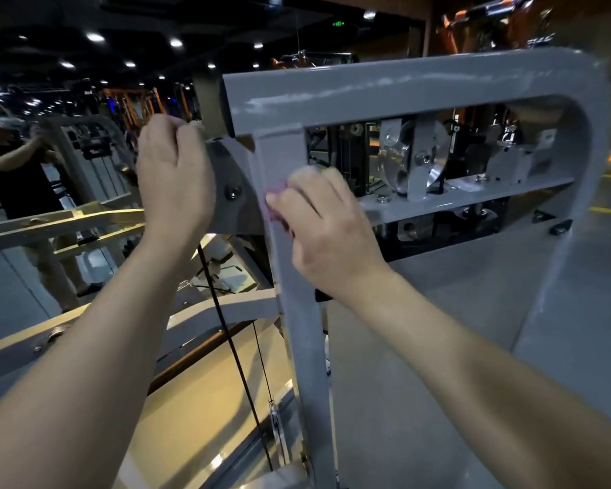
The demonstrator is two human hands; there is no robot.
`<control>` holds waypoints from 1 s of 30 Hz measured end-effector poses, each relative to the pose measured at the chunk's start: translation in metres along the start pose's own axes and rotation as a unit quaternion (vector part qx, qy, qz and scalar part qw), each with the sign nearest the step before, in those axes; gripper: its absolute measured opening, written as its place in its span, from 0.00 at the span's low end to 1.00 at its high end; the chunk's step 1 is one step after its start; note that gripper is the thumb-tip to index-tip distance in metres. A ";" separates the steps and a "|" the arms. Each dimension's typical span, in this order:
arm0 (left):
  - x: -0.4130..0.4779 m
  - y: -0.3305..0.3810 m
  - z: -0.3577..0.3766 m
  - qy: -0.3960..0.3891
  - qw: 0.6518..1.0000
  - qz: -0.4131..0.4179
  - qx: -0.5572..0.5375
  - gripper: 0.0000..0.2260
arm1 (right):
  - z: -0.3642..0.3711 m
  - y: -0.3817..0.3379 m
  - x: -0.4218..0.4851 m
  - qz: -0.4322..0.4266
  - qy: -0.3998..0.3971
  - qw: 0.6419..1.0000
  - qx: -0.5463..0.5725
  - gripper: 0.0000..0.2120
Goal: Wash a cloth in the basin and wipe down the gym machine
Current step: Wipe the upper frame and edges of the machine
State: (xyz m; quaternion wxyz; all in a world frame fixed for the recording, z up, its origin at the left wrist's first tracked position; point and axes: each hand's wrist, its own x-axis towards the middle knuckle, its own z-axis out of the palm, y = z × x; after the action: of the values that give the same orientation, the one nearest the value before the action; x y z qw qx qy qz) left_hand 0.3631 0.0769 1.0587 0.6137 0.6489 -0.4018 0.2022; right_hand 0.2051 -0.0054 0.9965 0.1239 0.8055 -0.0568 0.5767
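The grey gym machine frame (403,90) fills the middle of the head view, with a top beam and a left upright post. My right hand (325,231) presses a pink cloth (274,202) against that upright, just below the top corner; only a small edge of the cloth shows under my fingers. My left hand (175,178) is curled around a part at the machine's left end, beside a grey pivot plate (230,185); what it grips is hidden behind the hand.
Shiny pulleys (403,164) and brackets sit inside the frame opening. A black cable (233,344) runs down below my left arm. A mirror on the left reflects a person (11,171) and other machines. Grey floor lies to the right.
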 end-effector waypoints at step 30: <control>-0.001 -0.011 0.006 0.019 1.000 0.014 -0.011 0.16 | 0.003 -0.010 0.057 0.046 0.121 0.991 -0.042 0.12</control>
State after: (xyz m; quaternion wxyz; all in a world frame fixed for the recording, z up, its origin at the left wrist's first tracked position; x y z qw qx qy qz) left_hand 0.3698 0.0710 1.0499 0.6252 0.6326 -0.4013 0.2188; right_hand 0.2293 0.0065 1.0479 0.1364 0.7202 -0.1027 0.6724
